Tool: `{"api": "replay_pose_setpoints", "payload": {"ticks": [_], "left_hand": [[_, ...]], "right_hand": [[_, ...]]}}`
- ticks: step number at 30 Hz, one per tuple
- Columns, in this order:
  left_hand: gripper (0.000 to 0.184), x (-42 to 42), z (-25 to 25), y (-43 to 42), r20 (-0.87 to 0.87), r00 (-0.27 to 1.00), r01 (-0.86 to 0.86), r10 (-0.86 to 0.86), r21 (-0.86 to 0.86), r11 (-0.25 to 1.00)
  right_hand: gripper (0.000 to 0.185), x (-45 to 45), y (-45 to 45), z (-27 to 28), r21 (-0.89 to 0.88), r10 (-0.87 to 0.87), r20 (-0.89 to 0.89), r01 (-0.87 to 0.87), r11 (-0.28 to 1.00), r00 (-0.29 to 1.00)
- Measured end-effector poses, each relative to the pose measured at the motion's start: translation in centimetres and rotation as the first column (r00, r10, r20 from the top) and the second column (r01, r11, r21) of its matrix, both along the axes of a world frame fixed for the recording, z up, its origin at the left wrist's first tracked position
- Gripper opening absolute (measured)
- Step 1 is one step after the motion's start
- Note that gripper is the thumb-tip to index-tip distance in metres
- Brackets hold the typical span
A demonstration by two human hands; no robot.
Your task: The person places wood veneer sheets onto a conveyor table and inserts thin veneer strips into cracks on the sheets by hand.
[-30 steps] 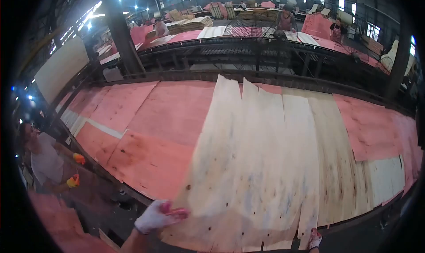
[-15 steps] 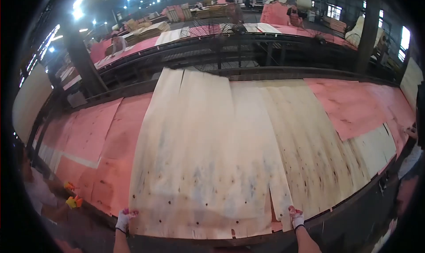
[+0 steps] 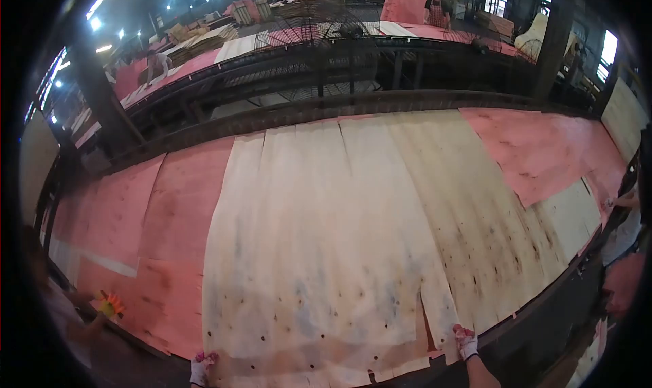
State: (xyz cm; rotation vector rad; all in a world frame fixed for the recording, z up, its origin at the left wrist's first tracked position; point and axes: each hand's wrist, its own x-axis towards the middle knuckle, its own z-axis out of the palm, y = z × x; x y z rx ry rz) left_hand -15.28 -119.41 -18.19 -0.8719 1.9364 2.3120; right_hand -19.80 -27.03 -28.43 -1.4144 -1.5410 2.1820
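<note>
A large pale wood veneer sheet (image 3: 312, 245), with dark knots near its front edge and a split at the front right, lies across the long table. My left hand (image 3: 202, 369), in a white glove with pinkish-red fingertips, is closed on the sheet's near left corner. At the near right corner my right hand (image 3: 466, 342), gloved the same way, has its fingers closed on the edge by the split strip. Pink-stained veneer (image 3: 180, 204) lies left of the sheet. A browner, knotted veneer sheet (image 3: 462, 218) adjoins it on the right.
To the left is a co-worker's orange-and-yellow gloved hand (image 3: 110, 305); another person's hand (image 3: 614, 202) rests at the table's right end. More pink veneer (image 3: 543, 150) covers the far right. A dark rail (image 3: 305, 111) runs along the back, with fans beyond it.
The sheet's far edge has come down and now lies flatter near the back rail. Both my hands appear lower in view, still at the near corners. The left co-worker's gloved hands have shifted.
</note>
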Motion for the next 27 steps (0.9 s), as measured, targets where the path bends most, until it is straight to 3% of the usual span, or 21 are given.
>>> {"api": "replay_pose_setpoints", "payload": {"ticks": [1,2,3,4,6,7,10,12,13,14,16,17,19,20,21,24,27], "left_hand": [[0.036,0.3,-1.0,-1.1,0.050,0.998,-0.047,0.042,0.085,0.995],[0.037,-0.1,-1.0,-1.2,0.066,0.997,-0.051,0.046,0.064,0.997],[0.037,-0.4,-1.0,-0.8,0.082,0.995,-0.055,0.051,0.047,0.997],[0.038,-0.4,-1.1,-0.4,0.098,0.993,-0.061,0.058,0.031,0.998],[0.038,-0.3,-1.5,-0.1,0.132,0.988,-0.075,0.075,-0.005,0.997],[0.039,0.1,-1.2,-0.4,0.154,0.984,-0.087,0.091,-0.030,0.996],[0.040,0.3,-2.3,0.0,0.203,0.974,-0.090,0.100,-0.057,0.994],[0.041,-0.1,-3.5,0.4,0.220,0.949,-0.248,0.224,0.088,0.965],[0.042,0.1,-4.4,0.2,0.216,0.945,-0.275,0.244,0.130,0.953],[0.042,0.2,-5.1,0.1,0.212,0.941,-0.303,0.265,0.172,0.937],[0.042,0.6,-5.8,0.9,0.153,0.950,-0.287,0.273,0.076,0.955],[0.041,0.9,-5.9,1.2,0.128,0.954,-0.275,0.270,0.026,0.961],[0.038,0.7,-6.2,0.4,0.156,0.944,-0.306,0.289,0.093,0.948],[0.036,0.1,-6.4,-0.2,0.167,0.940,-0.319,0.296,0.128,0.939],[0.034,-0.1,-7.1,-0.2,0.174,0.936,-0.334,0.306,0.163,0.928],[0.035,-0.3,-7.1,-0.6,0.214,0.921,-0.348,0.325,0.080,0.934],[0.037,-0.2,-5.4,0.2,0.107,0.976,-0.194,0.190,0.029,0.981]], "right_hand": [[0.017,-0.1,0.2,-1.0,0.053,0.030,0.063,-0.034,0.998,0.998],[0.017,0.5,1.6,-2.9,0.108,0.058,0.126,-0.071,0.992,0.990],[0.017,1.6,4.0,-4.7,-0.206,-0.170,-0.074,0.152,0.967,0.983],[0.016,1.1,3.2,-3.1,-0.029,-0.093,-0.006,0.093,0.995,0.996],[0.020,-0.2,-1.6,5.7,0.300,0.025,0.165,-0.074,0.951,0.986],[0.018,-1.6,-4.4,12.1,0.247,0.072,0.013,-0.073,0.966,0.997],[0.005,0.5,-5.4,17.4,0.430,0.178,0.094,-0.201,0.880,0.980],[0.055,0.6,-9.6,27.9,0.496,0.455,0.128,-0.454,0.740,0.881],[0.047,-0.4,-11.7,32.1,0.507,0.387,0.278,-0.477,0.718,0.879],[0.041,0.3,-10.9,31.7,0.241,0.156,0.015,-0.155,0.958,0.988],[0.040,2.1,-7.5,27.0,0.077,0.063,0.090,-0.070,0.995,0.994],[0.041,1.9,-7.1,25.2,0.141,0.114,0.066,-0.123,0.982,0.991],[0.042,0.9,-6.2,20.9,0.275,0.207,0.024,-0.205,0.939,0.978],[0.037,-0.2,-4.9,17.5,0.095,0.123,-0.037,-0.119,0.988,0.992],[0.032,-0.5,-3.3,12.1,0.395,0.292,0.222,-0.360,0.845,0.930],[0.031,-0.6,-0.9,7.3,0.370,0.313,0.199,-0.367,0.853,0.929],[0.029,0.8,-0.6,5.0,0.326,0.328,0.197,-0.377,0.867,0.924]]}}
